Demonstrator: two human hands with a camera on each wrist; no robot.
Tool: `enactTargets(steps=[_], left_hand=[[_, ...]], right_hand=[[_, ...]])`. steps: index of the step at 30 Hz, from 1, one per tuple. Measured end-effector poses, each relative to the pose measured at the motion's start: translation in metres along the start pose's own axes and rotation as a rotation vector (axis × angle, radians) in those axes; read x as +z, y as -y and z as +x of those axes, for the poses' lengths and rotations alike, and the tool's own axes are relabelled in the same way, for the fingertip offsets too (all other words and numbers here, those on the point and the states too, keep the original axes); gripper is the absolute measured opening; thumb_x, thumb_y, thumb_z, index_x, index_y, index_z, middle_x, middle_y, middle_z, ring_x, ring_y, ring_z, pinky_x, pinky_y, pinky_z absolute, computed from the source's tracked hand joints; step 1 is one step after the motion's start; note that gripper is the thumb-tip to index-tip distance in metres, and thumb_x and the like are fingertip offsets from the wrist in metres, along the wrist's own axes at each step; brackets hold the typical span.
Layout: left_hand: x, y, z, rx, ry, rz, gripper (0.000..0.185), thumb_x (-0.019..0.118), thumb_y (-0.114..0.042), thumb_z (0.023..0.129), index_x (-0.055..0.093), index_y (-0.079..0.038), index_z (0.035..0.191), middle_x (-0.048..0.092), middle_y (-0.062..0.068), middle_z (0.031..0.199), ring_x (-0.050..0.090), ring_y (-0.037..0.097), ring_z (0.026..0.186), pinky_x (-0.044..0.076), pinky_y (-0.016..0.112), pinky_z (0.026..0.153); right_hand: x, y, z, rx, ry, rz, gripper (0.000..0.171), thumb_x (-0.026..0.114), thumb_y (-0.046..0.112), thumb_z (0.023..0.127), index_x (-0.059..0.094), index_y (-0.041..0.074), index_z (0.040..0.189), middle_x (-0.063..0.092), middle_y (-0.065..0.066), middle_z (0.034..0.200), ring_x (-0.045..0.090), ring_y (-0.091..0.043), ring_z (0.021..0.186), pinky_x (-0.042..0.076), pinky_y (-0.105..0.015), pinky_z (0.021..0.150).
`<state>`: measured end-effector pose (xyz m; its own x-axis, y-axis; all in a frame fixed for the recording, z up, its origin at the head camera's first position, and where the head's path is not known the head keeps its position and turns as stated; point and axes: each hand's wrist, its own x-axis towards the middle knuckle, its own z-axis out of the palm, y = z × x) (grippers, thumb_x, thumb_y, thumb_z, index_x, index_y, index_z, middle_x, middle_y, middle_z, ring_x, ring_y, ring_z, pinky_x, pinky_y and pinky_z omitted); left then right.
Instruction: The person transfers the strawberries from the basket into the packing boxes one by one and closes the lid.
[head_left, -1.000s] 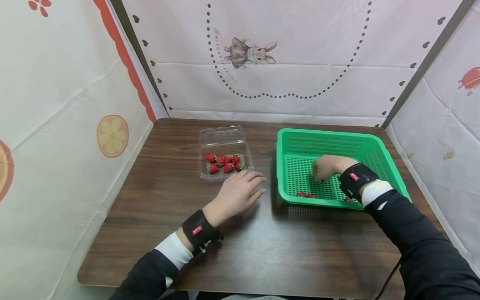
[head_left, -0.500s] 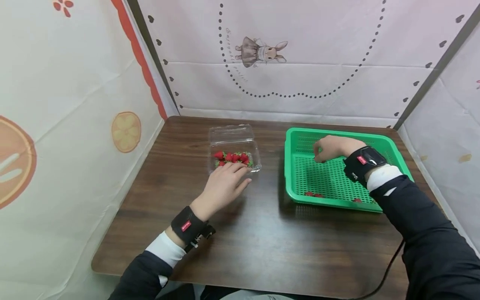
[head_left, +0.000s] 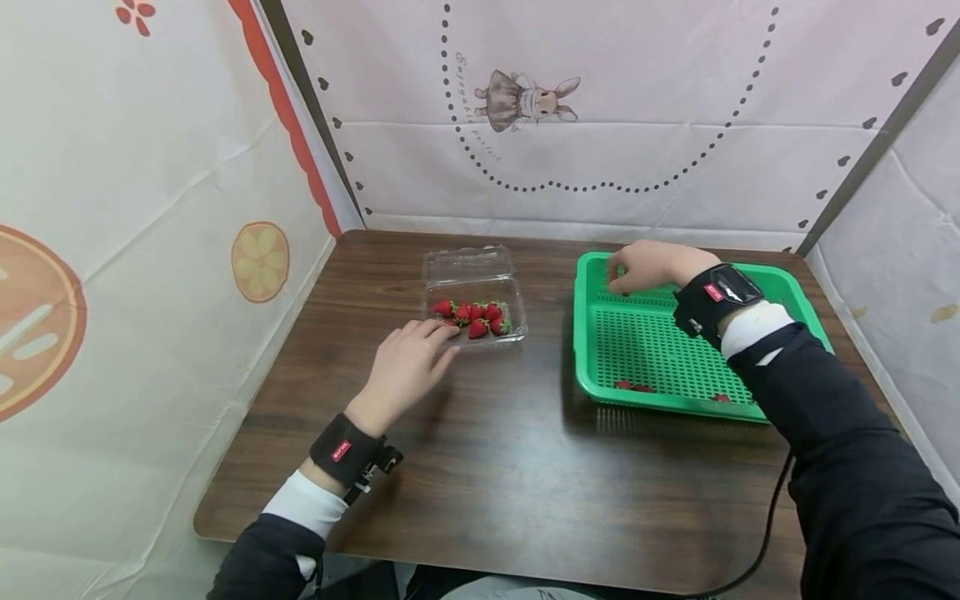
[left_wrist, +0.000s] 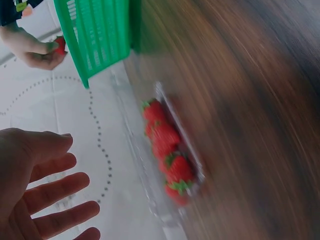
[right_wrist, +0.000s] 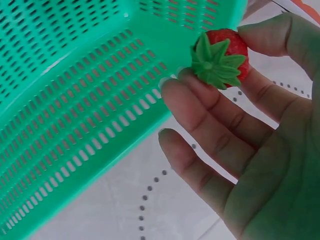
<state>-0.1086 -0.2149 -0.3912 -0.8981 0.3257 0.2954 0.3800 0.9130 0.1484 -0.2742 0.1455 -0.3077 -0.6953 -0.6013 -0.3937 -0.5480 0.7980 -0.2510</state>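
A dark wooden table (head_left: pixel 487 467) stands inside pale printed fabric walls, with a person's two arms in dark sleeves reaching over it from the near edge. On the right half of the table sits a green perforated plastic basket (head_left: pixel 787 287); a few small red strawberries (head_left: pixel 632 387) lie along its near wall. Left of the basket, well apart from it, is a clear plastic clamshell box (head_left: pixel 471 265) with its lid folded back, holding a cluster of red strawberries (head_left: pixel 474 316). The left hand (head_left: pixel 405 367) lies palm down just beside the box's near left corner, fingers straight and slightly spread, fingertips at the box's edge, holding nothing. The right hand (head_left: pixel 645 267) is raised over the basket's far left corner; its thumb and fingertips pinch a single strawberry (right_wrist: pixel 222 55), green leafy cap facing the wrist camera, while the other fingers stay loosely extended beneath it.
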Motion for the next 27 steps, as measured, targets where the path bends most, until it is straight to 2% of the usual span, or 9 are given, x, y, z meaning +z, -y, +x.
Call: enactTargets(steps=[7, 16, 22, 27], left_hand=[[0.001, 0.015, -0.004, -0.041, -0.012, 0.027, 0.032, 0.069, -0.029, 0.097, 0.071, -0.008, 0.121, 0.07, 0.009, 0.116, 0.063, 0.03, 0.108, 0.053, 0.048, 0.086], [0.009, 0.024, -0.005, -0.058, -0.002, 0.037, 0.031, 0.069, -0.028, 0.097, 0.072, -0.006, 0.118, 0.071, 0.011, 0.113, 0.065, 0.031, 0.104, 0.054, 0.048, 0.083], [0.014, 0.027, -0.006, -0.066, 0.022, 0.041, 0.031, 0.067, -0.028, 0.098, 0.072, -0.006, 0.12, 0.07, 0.011, 0.114, 0.065, 0.031, 0.105, 0.054, 0.048, 0.084], [0.019, 0.028, -0.01, -0.081, 0.034, 0.034, 0.031, 0.071, -0.025, 0.095, 0.072, -0.007, 0.12, 0.07, 0.011, 0.115, 0.065, 0.031, 0.105, 0.055, 0.049, 0.084]], right_hand=[[-0.011, 0.02, 0.012, -0.035, -0.052, -0.007, 0.023, 0.057, 0.026, 0.098, 0.066, 0.01, 0.11, 0.066, -0.005, 0.088, 0.054, -0.021, 0.076, 0.043, -0.038, 0.07], [-0.027, 0.062, 0.037, -0.093, -0.047, -0.028, 0.033, 0.058, 0.033, 0.099, 0.067, 0.007, 0.116, 0.067, -0.004, 0.099, 0.061, -0.021, 0.089, 0.051, -0.041, 0.083], [-0.027, 0.091, 0.061, -0.179, -0.066, -0.05, 0.027, 0.059, 0.03, 0.097, 0.067, 0.008, 0.11, 0.067, -0.004, 0.097, 0.061, -0.021, 0.087, 0.051, -0.038, 0.08], [-0.022, 0.116, 0.075, -0.225, -0.073, -0.059, 0.024, 0.061, 0.03, 0.095, 0.067, 0.01, 0.106, 0.066, -0.002, 0.093, 0.059, -0.02, 0.084, 0.049, -0.036, 0.077]])
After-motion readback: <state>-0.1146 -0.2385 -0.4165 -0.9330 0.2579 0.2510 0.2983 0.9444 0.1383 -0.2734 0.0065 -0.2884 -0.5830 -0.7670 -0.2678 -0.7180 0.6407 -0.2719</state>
